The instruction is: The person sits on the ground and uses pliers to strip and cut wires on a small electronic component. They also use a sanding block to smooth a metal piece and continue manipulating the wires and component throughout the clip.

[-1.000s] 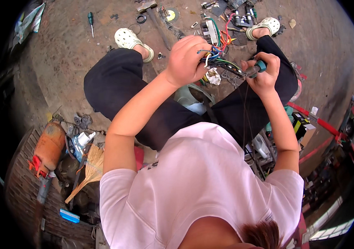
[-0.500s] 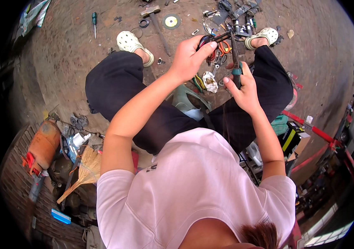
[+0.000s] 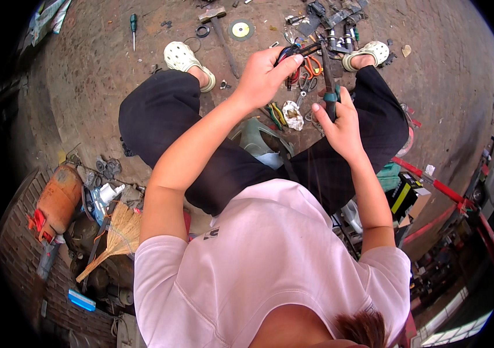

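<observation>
My left hand [image 3: 264, 75] is closed round a dark, narrow part with a bundle of coloured wires [image 3: 286, 55], its thumb pressed on top. In my right hand [image 3: 339, 123] is a long tool [image 3: 328, 72] with a dark shaft and a green-and-black handle; the fingers wrap the handle and the thumb points up along it. The shaft's far end is close to the tip of the dark part; whether they touch I cannot tell. Below the hands, on the ground, lie orange-handled scissors [image 3: 314, 66], yellow-and-green pliers [image 3: 277, 115] and a crumpled white wad [image 3: 292, 115].
A hammer [image 3: 221, 43], a screwdriver [image 3: 134, 33], a yellow-centred disc [image 3: 240, 29] and several dark metal parts [image 3: 339, 37] lie beyond my feet. An orange gas cylinder [image 3: 60, 194] and a straw broom [image 3: 117, 235] are at left. A red metal bar [image 3: 435, 183] crosses the right side.
The view has shifted slightly. My right hand and the tool sit almost as before, and my left hand keeps its hold on the wired part.
</observation>
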`<state>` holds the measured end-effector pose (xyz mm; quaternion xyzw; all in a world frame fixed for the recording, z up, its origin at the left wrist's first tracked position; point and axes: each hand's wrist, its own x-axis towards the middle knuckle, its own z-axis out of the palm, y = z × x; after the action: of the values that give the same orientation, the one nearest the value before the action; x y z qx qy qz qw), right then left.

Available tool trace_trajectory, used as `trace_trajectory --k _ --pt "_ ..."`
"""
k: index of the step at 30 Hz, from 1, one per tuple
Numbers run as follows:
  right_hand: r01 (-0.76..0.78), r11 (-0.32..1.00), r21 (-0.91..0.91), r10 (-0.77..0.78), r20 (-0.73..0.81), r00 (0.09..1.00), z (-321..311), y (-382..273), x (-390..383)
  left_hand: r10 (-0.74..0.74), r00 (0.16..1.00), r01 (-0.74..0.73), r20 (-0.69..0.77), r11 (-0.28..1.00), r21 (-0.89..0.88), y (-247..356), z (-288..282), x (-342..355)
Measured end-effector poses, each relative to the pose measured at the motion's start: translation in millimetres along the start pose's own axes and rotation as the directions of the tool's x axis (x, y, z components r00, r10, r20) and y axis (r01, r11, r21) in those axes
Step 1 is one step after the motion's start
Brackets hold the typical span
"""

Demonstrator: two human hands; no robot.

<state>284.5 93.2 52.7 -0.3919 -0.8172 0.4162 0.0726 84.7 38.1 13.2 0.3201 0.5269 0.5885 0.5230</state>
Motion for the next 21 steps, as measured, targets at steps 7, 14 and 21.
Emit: trace_trajectory --k 7,14,21 --pt "-0.04 0.992 0.122 0.033 0.064 0.997 -0.6 -5.1 -2.4 -0.026 1.0 0.027 0.005 1.0 -0.013 -4.4 -0.5 1.1" --pt "-0.55 0.468 0.691 0.192 0.528 0.827 -0.4 -5.2 -13.8 -0.116 0.989 0.124 0.094 0.988 -0.09 1.4 -12.0 2.2" --pt "-0.517 -0.015 0.856 -0.001 0.517 0.856 5.9 -30.8 -17.3 -0.123 0.987 0.135 0.099 0.983 -0.121 8.6 -12.9 -0.3"
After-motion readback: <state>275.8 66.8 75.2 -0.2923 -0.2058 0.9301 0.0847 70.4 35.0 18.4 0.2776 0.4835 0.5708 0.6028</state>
